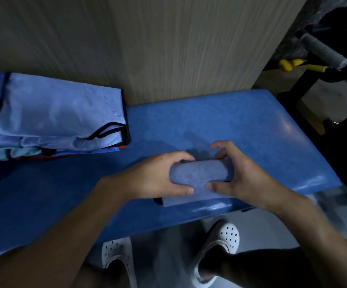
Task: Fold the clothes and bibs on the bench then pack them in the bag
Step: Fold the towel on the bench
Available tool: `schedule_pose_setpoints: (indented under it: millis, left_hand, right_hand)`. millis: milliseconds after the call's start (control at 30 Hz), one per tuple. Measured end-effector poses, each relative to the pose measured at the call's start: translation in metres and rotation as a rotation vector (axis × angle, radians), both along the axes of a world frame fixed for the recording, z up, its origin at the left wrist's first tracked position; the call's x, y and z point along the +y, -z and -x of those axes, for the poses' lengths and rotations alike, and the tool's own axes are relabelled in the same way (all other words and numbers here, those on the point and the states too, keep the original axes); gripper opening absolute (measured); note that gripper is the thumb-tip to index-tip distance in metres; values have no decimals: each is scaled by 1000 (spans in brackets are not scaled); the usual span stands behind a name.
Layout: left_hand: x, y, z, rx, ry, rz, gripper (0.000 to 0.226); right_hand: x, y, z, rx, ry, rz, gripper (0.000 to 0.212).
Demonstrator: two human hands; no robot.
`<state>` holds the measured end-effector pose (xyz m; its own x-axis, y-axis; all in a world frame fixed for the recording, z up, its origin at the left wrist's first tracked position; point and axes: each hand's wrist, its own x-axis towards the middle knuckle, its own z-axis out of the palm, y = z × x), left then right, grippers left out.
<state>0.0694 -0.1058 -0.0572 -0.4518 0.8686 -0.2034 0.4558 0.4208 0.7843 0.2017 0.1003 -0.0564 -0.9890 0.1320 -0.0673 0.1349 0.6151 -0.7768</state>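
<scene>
My left hand [158,175] and right hand [237,173] each grip one end of a small blue cloth [199,173], thumbs pinching its near flap and fingers curled over the far side, right at the front edge of the bench [210,121]. The pile of light-blue bibs [54,113] at the far left by the wooden wall [147,48] looks folded, so I judge this the last loose piece in sight, with packing still to do and no bag I can identify. There is open bench beyond and right of the cloth, but its flap sits at the lip and could slide off.
</scene>
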Motion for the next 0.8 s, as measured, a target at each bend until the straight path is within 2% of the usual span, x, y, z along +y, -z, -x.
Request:
schedule_pose_setpoints:
  millis: [100,200,333,400,467,533,633,733,800]
  left_hand:
    - [-17,-10,-4,-49,-8,9,58]
    - [-47,-23,-6,-105,-114,-57,48]
    - [-106,-42,-9,-209,-299,-176,38]
    - [-137,-48,-14,-200,-412,-234,44]
    - [-166,-51,-19,-177,-540,-282,48]
    - [-192,-52,-24,-159,-672,-311,37]
    - [-223,-46,-28,-111,-887,-300,27]
    - [-245,-30,-31,-113,-1052,-268,32]
    - [-255,-20,-33,-118,-1108,-228,33]
  right_hand:
    - [-17,-6,4,74,26,90,89]
    - [-44,-12,13,131,91,238,90]
    - [-97,-22,28,48,198,629,82]
    - [-130,-26,37,-40,158,855,83]
    - [-166,-30,49,-75,112,1031,74]
    - [-200,-34,64,-88,116,1130,68]
    - [-249,-34,86,-90,134,1082,55]
    - [-290,-25,103,-43,197,927,47]
    - [-308,-15,112,23,233,747,39]
